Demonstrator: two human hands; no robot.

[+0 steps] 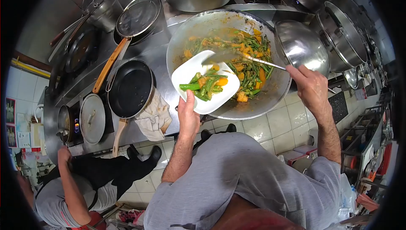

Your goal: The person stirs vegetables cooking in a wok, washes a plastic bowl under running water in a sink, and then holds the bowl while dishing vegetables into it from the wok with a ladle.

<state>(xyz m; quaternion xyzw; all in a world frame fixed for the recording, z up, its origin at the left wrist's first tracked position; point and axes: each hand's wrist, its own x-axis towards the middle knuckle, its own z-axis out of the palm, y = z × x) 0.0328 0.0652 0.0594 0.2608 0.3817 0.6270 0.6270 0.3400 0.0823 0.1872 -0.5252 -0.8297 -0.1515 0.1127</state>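
Observation:
My left hand grips the near edge of a white square plate, thumb on its rim. On the plate lies a small portion of green vegetables and orange pieces. Closed around the handle of a metal ladle is my right hand. The ladle's head, blurred, hangs over the plate's far right side. Beneath both sits a wide wok, holding a large amount of long green beans and orange chunks. The plate covers part of the wok's left side.
A black frying pan, a wood-handled strainer and a crumpled cloth lie left of the wok. A dome-shaped metal lid leans at its right. Large pots stand behind. At lower left, a co-worker reaches toward a small pan.

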